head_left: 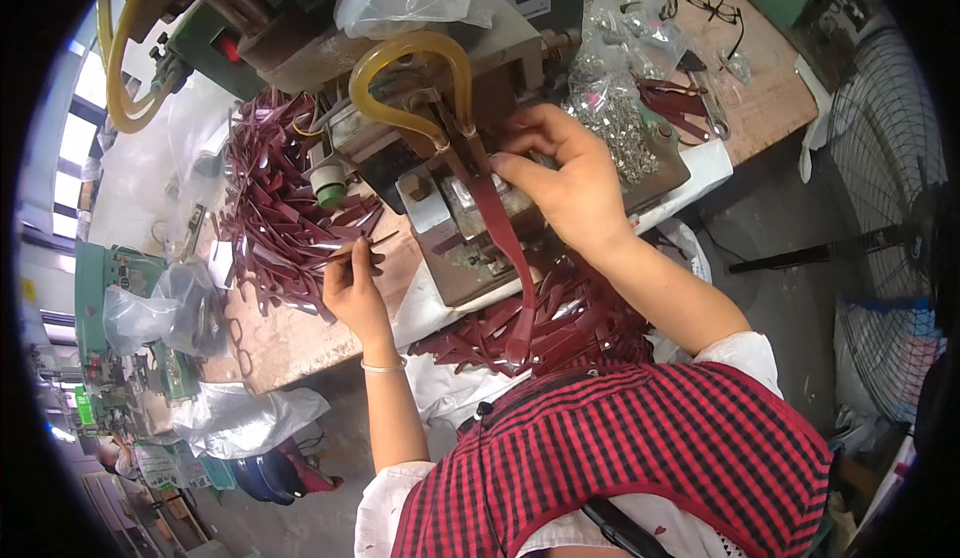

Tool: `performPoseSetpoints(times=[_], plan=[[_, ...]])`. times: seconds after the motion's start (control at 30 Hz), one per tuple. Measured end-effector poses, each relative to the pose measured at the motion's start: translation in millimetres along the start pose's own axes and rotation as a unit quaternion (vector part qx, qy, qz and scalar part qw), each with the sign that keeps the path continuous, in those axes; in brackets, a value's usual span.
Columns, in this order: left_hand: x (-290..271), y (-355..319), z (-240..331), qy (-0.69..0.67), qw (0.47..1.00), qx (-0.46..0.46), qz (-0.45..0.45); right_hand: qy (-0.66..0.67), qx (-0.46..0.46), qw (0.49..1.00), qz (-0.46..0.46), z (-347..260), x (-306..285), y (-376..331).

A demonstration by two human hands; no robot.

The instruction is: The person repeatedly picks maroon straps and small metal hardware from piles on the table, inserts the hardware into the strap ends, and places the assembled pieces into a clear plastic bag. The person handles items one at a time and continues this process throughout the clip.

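My right hand [575, 183] reaches into the bench machine [440, 213]. Its thumb and fingers are closed in a pinch beside the clamp, and what lies between them is hidden. A long dark red eyeglass temple [500, 223] hangs from the clamp, its wide end pointing down toward me. My left hand [355, 298] is closed on a thin brown stick-like piece [383, 240], at the edge of a large heap of dark red temples [275, 193]. A second heap of temples [580, 318] lies in front of the machine, close to my apron.
A yellow hose [365, 73] loops over the clamp. A clear bag of small metal parts [620, 138] sits right of the machine. Glasses [712, 3] lie at the back right. A large fan [880, 228] stands at the right, and plastic bags [170, 308] are at the left.
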State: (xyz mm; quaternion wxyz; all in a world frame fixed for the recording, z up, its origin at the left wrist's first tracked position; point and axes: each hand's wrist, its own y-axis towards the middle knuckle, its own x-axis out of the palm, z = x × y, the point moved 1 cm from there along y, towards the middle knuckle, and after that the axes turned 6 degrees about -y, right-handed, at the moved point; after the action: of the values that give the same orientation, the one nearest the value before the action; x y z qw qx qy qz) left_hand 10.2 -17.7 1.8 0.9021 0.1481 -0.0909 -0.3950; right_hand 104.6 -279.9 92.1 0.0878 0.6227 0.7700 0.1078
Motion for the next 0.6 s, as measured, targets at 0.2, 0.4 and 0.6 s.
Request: performPoseSetpoints(times=[0.2, 0.4, 0.6], plan=[[31.0, -2.7, 104.2, -0.022, 0.97, 0.241, -0.035, 0.084, 0.053, 0.994, -0.036, -23.2, 11.1, -3.1], [53.8, -31.5, 150.7, 0.183, 0.841, 0.461, -0.218, 0.053, 0.015, 0.997, -0.047, -44.1, 2.5, -29.5], [103.0, -26.4, 121.7, 0.134, 0.78, 0.557, -0.252, -0.553, -0.108, 0.824, 0.056, 43.5, -77.3, 7.0]])
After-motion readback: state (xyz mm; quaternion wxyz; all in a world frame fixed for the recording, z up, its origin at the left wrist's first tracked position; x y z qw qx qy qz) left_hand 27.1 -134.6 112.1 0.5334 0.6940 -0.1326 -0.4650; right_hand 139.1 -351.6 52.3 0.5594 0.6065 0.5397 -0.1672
